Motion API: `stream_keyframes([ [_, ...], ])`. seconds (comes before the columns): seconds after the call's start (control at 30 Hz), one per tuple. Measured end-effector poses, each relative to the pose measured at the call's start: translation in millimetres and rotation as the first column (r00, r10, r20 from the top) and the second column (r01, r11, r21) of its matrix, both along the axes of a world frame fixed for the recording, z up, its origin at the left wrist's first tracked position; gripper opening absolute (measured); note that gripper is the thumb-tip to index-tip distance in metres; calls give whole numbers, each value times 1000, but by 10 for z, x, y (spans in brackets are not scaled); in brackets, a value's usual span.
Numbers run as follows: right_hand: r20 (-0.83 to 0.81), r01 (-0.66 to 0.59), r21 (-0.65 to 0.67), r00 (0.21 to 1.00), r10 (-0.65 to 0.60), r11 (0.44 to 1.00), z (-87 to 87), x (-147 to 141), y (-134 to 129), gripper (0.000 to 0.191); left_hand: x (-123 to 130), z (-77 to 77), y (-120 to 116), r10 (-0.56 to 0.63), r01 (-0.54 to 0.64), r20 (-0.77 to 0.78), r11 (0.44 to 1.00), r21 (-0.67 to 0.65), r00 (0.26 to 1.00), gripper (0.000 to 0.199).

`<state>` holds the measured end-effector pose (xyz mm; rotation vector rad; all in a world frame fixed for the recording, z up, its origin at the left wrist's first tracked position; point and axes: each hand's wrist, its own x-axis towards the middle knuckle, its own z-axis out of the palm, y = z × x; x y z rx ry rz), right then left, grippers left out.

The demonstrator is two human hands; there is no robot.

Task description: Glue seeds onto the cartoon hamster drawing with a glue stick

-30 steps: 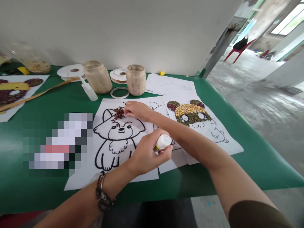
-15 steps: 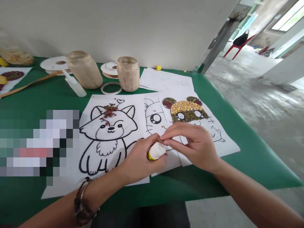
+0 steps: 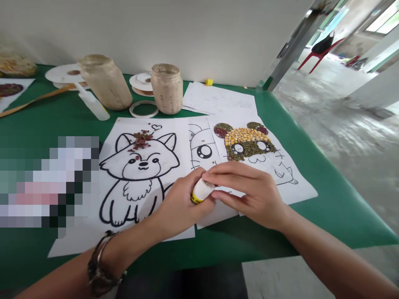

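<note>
My left hand point(image 3: 179, 203) is wrapped round a white glue bottle point(image 3: 203, 189) with a yellow band, its rounded end facing me. From the other side, my right hand point(image 3: 252, 193) has its fingertips and thumb on that end of the bottle. Both hands are above paper sheets with printed outlines. On the left sheet is a fox-like animal drawing point(image 3: 140, 166), with a small heap of red and green beans point(image 3: 141, 140) on its head. Beyond my right hand, a hamster drawing point(image 3: 258, 160) is partly covered with corn kernels point(image 3: 246, 135), green beans and red beans.
Two cloudy jars, one large point(image 3: 106, 83) and one smaller point(image 3: 167, 89), stand by the wall. Near them are a tape ring point(image 3: 144, 109), ribbon spools point(image 3: 64, 75) and another white bottle point(image 3: 93, 106). A small yellow cap point(image 3: 209, 82) sits behind stacked paper point(image 3: 221, 99). A blurred-out patch covers the left.
My right fingertips have gone from a pinch beside my left thumb to spread over the bottle's end. The bottle has tilted slightly, and the view has shifted a little.
</note>
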<state>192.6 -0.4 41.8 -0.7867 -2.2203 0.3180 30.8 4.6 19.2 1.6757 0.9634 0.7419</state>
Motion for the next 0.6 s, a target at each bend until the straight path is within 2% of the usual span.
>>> stream_keyframes([
  [0.27,15,15,11,1000,-15,1000,0,-9,-12,17,11,0,-23,14,-15,35,1000,10,999,10],
  [0.47,-41,124,-1,991,-124,992,-42,-69,-79,17,3,-12,-30,50,-51,18,996,66,999,12],
  [0.6,-55,150,-36,987,-152,988,-47,-94,-92,16,5,-25,-32,90,-87,-24,990,109,996,12],
])
